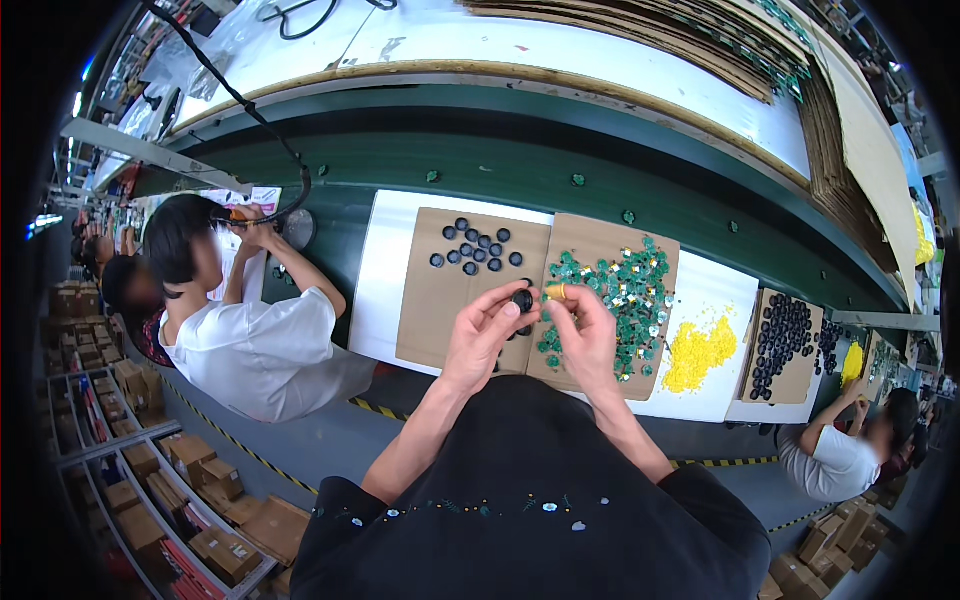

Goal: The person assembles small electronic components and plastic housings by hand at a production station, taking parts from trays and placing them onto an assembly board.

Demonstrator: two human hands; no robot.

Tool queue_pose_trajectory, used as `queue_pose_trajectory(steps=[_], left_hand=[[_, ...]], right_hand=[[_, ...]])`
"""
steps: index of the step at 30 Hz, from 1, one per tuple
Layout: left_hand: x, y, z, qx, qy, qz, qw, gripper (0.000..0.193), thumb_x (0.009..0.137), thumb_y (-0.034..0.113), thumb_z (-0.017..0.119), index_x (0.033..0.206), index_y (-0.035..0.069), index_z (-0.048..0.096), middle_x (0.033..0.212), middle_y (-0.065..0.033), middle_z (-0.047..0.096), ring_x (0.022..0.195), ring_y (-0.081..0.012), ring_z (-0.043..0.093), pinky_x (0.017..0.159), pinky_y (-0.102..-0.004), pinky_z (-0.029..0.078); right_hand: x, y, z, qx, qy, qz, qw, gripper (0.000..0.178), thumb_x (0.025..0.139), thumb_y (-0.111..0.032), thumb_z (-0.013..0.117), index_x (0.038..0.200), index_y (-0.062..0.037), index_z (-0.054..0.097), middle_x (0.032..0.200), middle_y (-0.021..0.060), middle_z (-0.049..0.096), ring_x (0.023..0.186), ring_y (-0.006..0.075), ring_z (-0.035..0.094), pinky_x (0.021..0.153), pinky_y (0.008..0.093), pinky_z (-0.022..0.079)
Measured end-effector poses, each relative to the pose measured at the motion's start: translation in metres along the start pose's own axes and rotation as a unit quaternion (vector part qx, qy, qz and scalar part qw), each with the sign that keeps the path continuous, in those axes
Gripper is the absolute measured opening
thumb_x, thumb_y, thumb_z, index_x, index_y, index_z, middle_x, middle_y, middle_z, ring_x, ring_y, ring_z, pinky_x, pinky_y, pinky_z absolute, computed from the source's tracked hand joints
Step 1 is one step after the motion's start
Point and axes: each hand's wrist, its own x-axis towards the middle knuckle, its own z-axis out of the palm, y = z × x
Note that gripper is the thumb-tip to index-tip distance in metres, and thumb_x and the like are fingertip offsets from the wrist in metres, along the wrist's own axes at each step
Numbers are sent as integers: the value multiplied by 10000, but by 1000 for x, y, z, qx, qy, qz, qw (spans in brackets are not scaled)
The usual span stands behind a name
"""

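Observation:
My left hand (481,335) is closed, pinching a round black cap (522,299) between thumb and fingertips. Close beside it, my right hand (583,335) is also closed, thumb against fingers. A yellow band or cover (555,291) shows at its index fingertip. Whatever lies in that pinch is too small to make out. Behind my left hand, several black caps (470,250) are spread over a brown cardboard sheet (425,320). A second cardboard sheet (590,232) bears a heap of small green circuit boards (635,290), right of my right hand.
Small yellow pieces (700,352) form a pile farther right on the white board (375,290). Beyond it, many black parts (785,335) cover another cardboard. Beneath runs a green conveyor belt (480,165) with scattered green boards. One co-worker (250,340) is at left, another (840,455) at right.

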Motion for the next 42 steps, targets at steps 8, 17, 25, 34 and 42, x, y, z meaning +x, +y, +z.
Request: queue_pose_trajectory(steps=[8, 17, 25, 34, 42], left_hand=[[-3, 11, 8, 65, -19, 56, 996, 368, 990, 70, 590, 1337, -43, 546, 1241, -163, 653, 1089, -212, 647, 1003, -328, 517], [-5, 12, 10, 95, -17, 58, 994, 363, 973, 32, 587, 1328, -33, 548, 1260, -176, 642, 1129, -226, 629, 1008, -335, 498], [-9, 23, 25, 97, -34, 94, 990, 358, 943, -16, 593, 1300, 1, 577, 1291, -172, 633, 1131, -209, 616, 986, -301, 494], [-8, 20, 20, 122, -58, 122, 983, 345, 931, -62, 570, 1268, 4, 602, 1318, -175, 625, 1125, -204, 614, 968, -289, 492], [-8, 16, 19, 192, -63, 155, 967, 316, 936, -66, 554, 1237, -5, 626, 1310, -169, 633, 1112, -205, 623, 957, -286, 493]], right_hand=[[9, -20, 7, -117, 17, -135, 984, 128, 842, 3, 690, 961, 34, 655, 834, 63, 607, 662, 157, 505, 621, 273, 429], [8, -21, 7, -77, 29, -92, 992, 109, 835, -3, 706, 932, 32, 671, 831, 40, 593, 649, 126, 483, 591, 256, 403], [2, -42, 3, 77, -28, 47, 996, 52, 859, 1, 710, 909, 2, 696, 732, 2, 552, 599, 66, 427, 556, 204, 347], [0, -40, 2, 321, -87, 207, 920, 37, 936, -20, 652, 936, 6, 678, 637, -30, 495, 544, 40, 376, 535, 180, 328], [-3, -28, -2, 469, -142, 282, 825, 99, 970, -64, 622, 916, -9, 685, 599, -49, 453, 509, 28, 339, 499, 187, 290]])
